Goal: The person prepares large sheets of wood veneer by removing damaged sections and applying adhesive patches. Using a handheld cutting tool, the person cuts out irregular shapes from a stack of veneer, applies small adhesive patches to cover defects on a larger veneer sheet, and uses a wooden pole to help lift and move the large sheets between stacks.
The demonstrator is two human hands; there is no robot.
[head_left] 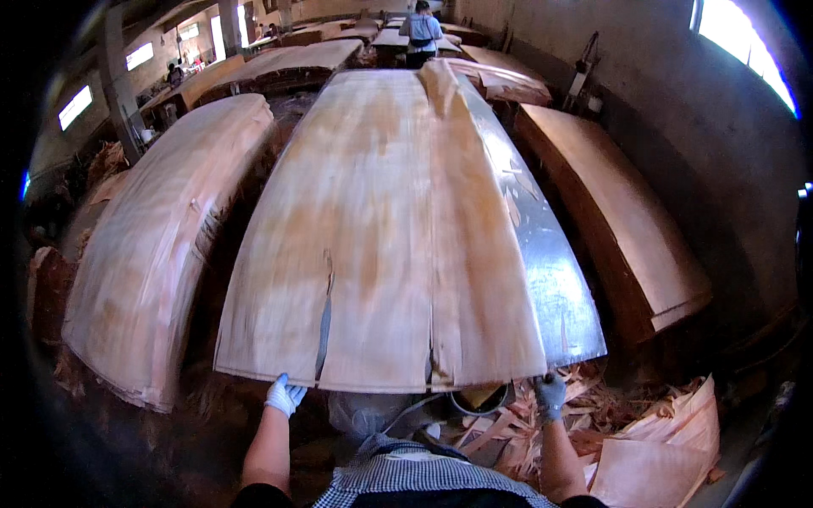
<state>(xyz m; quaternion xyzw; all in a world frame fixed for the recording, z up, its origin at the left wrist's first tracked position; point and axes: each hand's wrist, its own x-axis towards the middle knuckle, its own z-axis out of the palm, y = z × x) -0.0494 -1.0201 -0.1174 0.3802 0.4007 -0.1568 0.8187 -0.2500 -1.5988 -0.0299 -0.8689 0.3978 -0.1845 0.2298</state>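
Note:
A large thin sheet of pale reddish wood veneer [381,237] lies across a dark glossy table [555,288] in front of me, with a long split near its front edge. My left hand [284,394], in a white glove, grips the sheet's near edge left of the split. My right hand [550,395], in a grey glove, grips the near edge at the right corner. A narrower veneer strip [474,212] overlaps the sheet along its right side.
Stacks of veneer stand to the left [161,237] and right [618,220]. Broken veneer scraps [644,432] litter the floor at lower right. A person [421,34] stands far off at the back. A grey wall [720,144] runs along the right.

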